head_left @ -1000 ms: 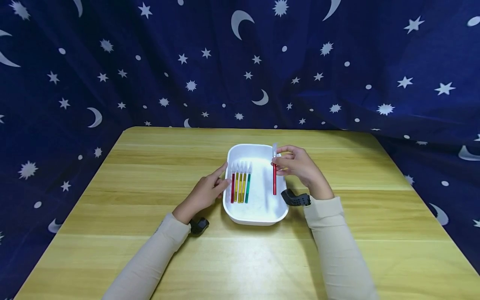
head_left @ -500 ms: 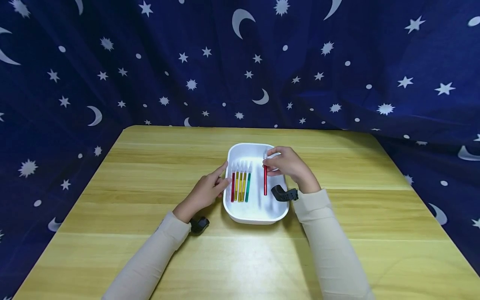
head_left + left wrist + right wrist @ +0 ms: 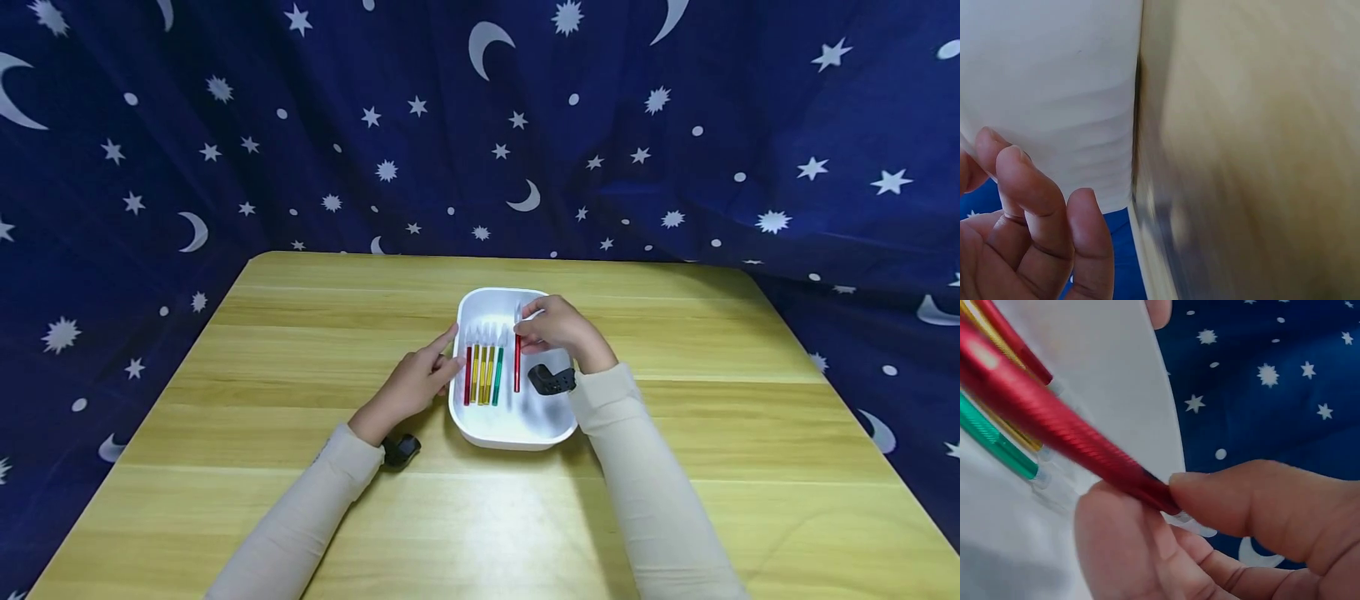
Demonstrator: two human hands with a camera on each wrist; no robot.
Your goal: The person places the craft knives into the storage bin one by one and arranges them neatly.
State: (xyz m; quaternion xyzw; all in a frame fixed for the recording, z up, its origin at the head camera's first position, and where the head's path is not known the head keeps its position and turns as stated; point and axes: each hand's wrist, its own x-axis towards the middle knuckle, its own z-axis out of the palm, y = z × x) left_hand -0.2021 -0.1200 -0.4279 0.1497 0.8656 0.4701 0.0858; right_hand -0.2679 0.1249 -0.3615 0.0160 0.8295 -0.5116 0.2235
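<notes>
My right hand (image 3: 558, 327) pinches a red craft knife (image 3: 517, 367) near its clear cap, between thumb and fingers. The right wrist view shows its knurled metal handle (image 3: 1072, 428) slanting across. It is held over the white tray (image 3: 517, 432), just right of a row of similar capped knives. That row runs from a red knife (image 3: 468, 375) through three yellow knives (image 3: 482, 375) to a green knife (image 3: 498, 375). At the tray's left side, my left hand (image 3: 411, 385) holds the rim, thumb on top and fingers (image 3: 1032, 181) against the outer wall.
The tray stands on a wooden table (image 3: 300, 333). A dark blue curtain (image 3: 435, 167) with stars and moons hangs behind it. A black wrist camera (image 3: 551, 380) on the right arm covers part of the tray's right side.
My right hand has moved left with the red craft knife, from the tray's right edge to close beside the green one. The left hand stays on the rim.
</notes>
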